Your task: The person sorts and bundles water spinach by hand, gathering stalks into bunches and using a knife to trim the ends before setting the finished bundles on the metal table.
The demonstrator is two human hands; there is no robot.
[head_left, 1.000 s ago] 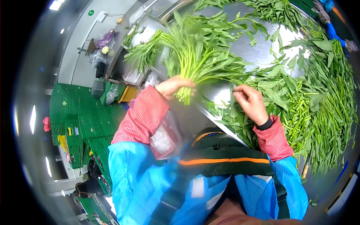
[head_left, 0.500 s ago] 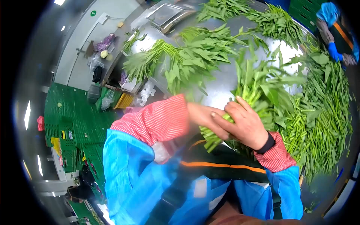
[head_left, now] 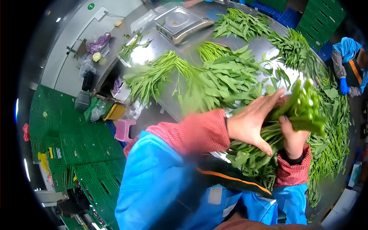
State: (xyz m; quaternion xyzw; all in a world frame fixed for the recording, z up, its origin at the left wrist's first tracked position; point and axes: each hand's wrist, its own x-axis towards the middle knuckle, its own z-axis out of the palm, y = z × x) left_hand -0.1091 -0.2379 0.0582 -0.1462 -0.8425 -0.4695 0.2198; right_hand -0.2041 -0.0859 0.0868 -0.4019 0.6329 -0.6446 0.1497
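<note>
My right hand (head_left: 294, 140) grips a bunch of leafy green stems, its thumb across them. The cut stem ends (head_left: 304, 109) point up and to the right, and the bunch's leaves (head_left: 255, 161) hang below, in front of my body. My left hand (head_left: 251, 122) is against the left side of this bunch, thumb and fingers spread wide, not closed round it. Left of my hands, leafy bunches (head_left: 226, 78) lie on the metal table (head_left: 163, 111). A large heap of stems (head_left: 329, 142) lies to the right.
A scale (head_left: 182, 23) stands at the table's back left. More bunches (head_left: 241, 25) lie at the back. Green crates (head_left: 65, 126) and a pink stool (head_left: 124, 130) are at left. At the right edge, another person's blue-gloved hand (head_left: 344, 86) shows by the heap.
The bunch has turned over: its stem ends pointed down-left and now point up-right. Both hands have moved right, and my left hand's fingers have spread. The view has shifted.
</note>
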